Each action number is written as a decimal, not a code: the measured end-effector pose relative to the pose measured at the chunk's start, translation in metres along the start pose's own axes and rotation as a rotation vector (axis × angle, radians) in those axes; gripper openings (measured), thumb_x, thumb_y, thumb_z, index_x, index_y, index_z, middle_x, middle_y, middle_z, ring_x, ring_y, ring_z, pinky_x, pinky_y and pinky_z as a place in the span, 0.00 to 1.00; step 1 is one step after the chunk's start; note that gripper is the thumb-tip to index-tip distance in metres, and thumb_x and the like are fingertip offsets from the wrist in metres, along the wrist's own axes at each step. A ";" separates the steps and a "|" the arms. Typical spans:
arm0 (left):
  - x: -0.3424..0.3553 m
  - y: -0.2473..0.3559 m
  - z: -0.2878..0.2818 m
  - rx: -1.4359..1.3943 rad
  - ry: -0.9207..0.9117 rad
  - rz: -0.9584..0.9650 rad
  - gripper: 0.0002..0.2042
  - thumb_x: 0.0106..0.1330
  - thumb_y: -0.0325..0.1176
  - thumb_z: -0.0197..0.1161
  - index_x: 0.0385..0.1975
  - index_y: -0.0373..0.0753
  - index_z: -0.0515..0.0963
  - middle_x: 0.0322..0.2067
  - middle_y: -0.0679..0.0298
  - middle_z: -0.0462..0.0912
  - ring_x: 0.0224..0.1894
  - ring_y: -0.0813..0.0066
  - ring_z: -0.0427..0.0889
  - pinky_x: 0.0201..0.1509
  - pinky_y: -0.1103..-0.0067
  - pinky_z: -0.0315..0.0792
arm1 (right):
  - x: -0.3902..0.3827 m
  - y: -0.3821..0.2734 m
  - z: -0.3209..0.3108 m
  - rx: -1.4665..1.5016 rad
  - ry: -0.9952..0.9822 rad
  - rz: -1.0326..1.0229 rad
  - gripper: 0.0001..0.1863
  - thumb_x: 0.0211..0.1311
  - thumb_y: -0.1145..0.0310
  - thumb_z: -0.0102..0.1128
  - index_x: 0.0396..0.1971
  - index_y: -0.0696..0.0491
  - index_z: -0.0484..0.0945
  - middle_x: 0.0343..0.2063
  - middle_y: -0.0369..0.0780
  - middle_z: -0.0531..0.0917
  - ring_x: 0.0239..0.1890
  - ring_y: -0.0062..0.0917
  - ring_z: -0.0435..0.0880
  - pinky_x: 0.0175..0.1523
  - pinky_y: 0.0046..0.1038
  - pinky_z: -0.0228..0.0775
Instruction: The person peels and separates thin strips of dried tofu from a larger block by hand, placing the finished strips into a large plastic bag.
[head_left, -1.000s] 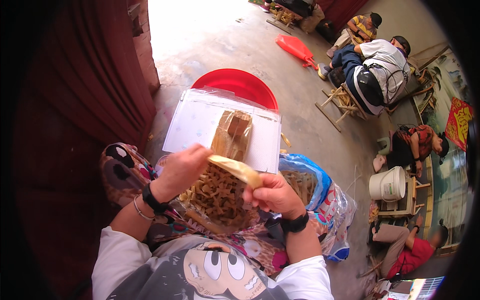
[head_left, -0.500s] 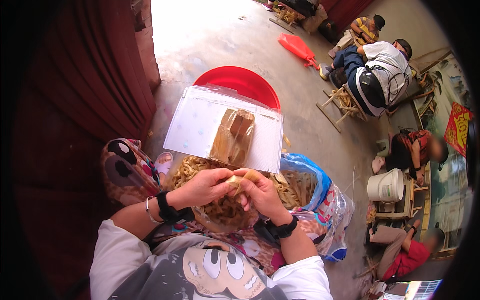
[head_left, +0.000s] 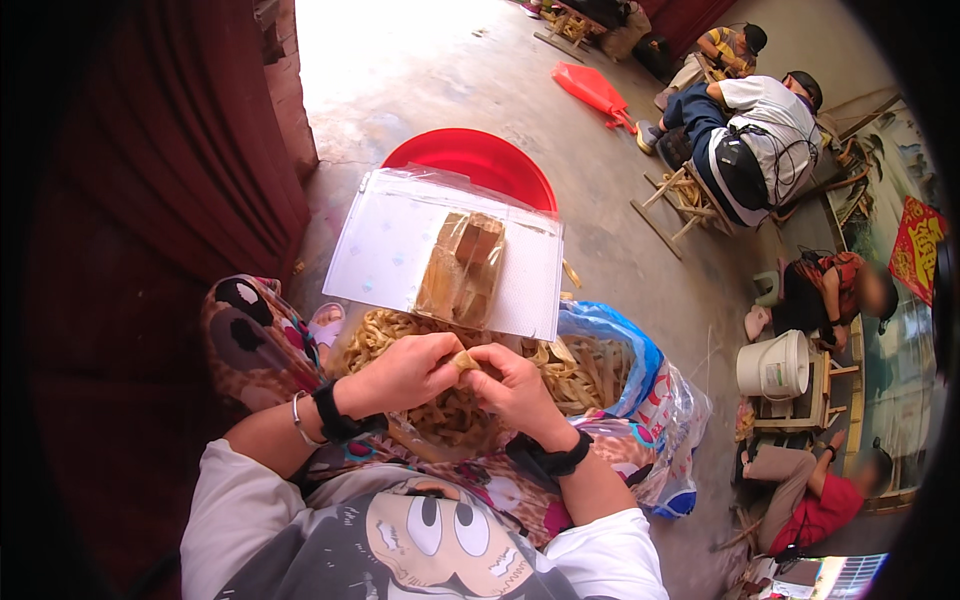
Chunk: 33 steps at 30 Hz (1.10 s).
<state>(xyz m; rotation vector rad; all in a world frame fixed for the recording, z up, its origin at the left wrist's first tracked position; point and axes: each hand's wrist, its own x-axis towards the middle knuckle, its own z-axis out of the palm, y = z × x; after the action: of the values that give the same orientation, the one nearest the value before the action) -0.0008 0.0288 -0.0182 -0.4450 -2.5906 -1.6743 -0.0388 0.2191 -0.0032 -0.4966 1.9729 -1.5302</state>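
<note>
A pale yellow strip (head_left: 464, 361) is between the left hand (head_left: 412, 372) and the right hand (head_left: 517, 388); both are pinched firmly on it. Under them lie many tan strips (head_left: 455, 418), and beyond, a white board (head_left: 378, 240) carries a plastic-wrapped brown block (head_left: 458, 272).

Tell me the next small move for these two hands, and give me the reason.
Probably press the pale strip a little tighter before letting go: the left hand and right hand almost meet, both pinch it, and only a short bit shows between them. A heap of similar-coloured pieces lies beneath, so it could then be dropped there.
</note>
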 end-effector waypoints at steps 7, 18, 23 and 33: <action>0.002 0.002 -0.008 0.241 0.191 0.355 0.07 0.59 0.30 0.62 0.26 0.37 0.71 0.25 0.61 0.72 0.26 0.63 0.76 0.28 0.73 0.72 | -0.001 0.012 -0.010 0.687 -0.190 0.203 0.13 0.65 0.71 0.54 0.48 0.58 0.74 0.37 0.32 0.75 0.31 0.14 0.75 0.35 0.15 0.71; -0.006 0.004 -0.033 -0.179 -0.092 -0.100 0.08 0.66 0.30 0.54 0.25 0.35 0.73 0.21 0.64 0.77 0.22 0.80 0.75 0.26 0.82 0.69 | -0.003 -0.013 -0.046 0.371 -0.054 0.195 0.07 0.62 0.67 0.60 0.34 0.54 0.75 0.21 0.28 0.75 0.19 0.09 0.68 0.23 0.12 0.58; 0.001 -0.004 -0.022 -0.787 -0.174 -0.391 0.09 0.70 0.37 0.51 0.36 0.37 0.72 0.30 0.65 0.79 0.27 0.83 0.76 0.31 0.85 0.71 | 0.001 -0.006 -0.037 0.272 -0.078 0.187 0.06 0.63 0.68 0.59 0.34 0.54 0.75 0.21 0.28 0.74 0.20 0.08 0.68 0.24 0.12 0.58; 0.006 -0.007 -0.040 -0.305 -0.190 -0.122 0.03 0.58 0.25 0.60 0.30 0.38 0.73 0.25 0.68 0.77 0.27 0.78 0.75 0.30 0.82 0.69 | 0.011 -0.018 -0.035 -0.112 -0.202 0.080 0.06 0.64 0.70 0.57 0.37 0.56 0.76 0.21 0.31 0.76 0.24 0.13 0.72 0.30 0.17 0.66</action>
<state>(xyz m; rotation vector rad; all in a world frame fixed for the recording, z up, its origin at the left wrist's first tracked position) -0.0137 -0.0087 -0.0060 -0.4851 -2.5378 -2.1831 -0.0706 0.2335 0.0180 -0.5874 1.9046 -1.2732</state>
